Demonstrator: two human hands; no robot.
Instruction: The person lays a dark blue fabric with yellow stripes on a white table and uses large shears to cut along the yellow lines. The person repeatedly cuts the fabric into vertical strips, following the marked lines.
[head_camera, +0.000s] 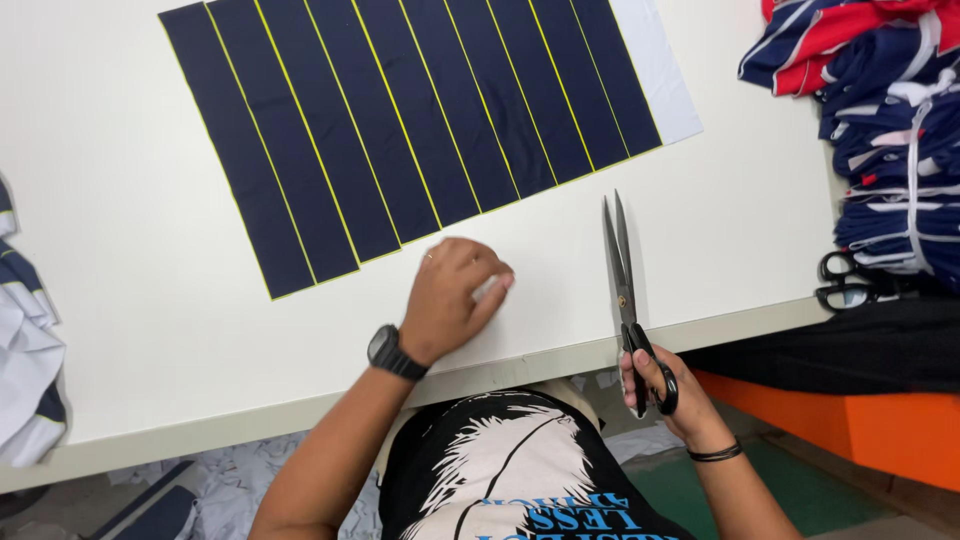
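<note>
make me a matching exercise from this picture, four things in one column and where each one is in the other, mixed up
Things:
1. long scissors
2. navy fabric with yellow lines
3. black wristwatch
4. pile of folded navy, red and white clothes

Places:
A. on the left wrist
B. at the right end of the white table
C. spread flat across the far middle of the table
D. in the right hand, blades shut and pointing away

Pairs: 1-D, 2-C, 3-A, 4-B

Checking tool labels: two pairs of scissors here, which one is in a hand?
The long scissors with blades lying on the white table, gripped at the handles by the right hand. The other black-handled pair lies untouched at the table's right edge, beside the folded clothes.
</note>
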